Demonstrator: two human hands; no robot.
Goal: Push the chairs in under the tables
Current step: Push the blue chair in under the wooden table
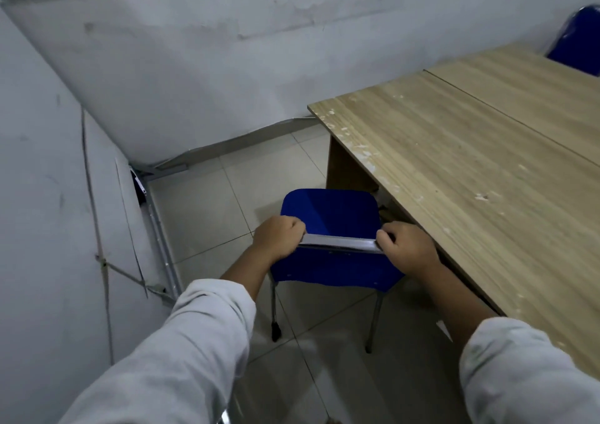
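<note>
Pale floor tiles (207, 215) carry the blue chair (328, 212), which stands just beside the long edge of the wooden tabletop (470, 163), near its end panel, with the seat out in the open rather than beneath it. The left hand (277, 236) and right hand (406, 245) each curl tightly round the grey top edge of the backrest (341, 243), one at either corner. White sleeves (194, 342) cover both forearms. Scuffed white walls (194, 66) close the corner behind, and a second blue chair (578, 46) shows at the tabletop's far side.
</note>
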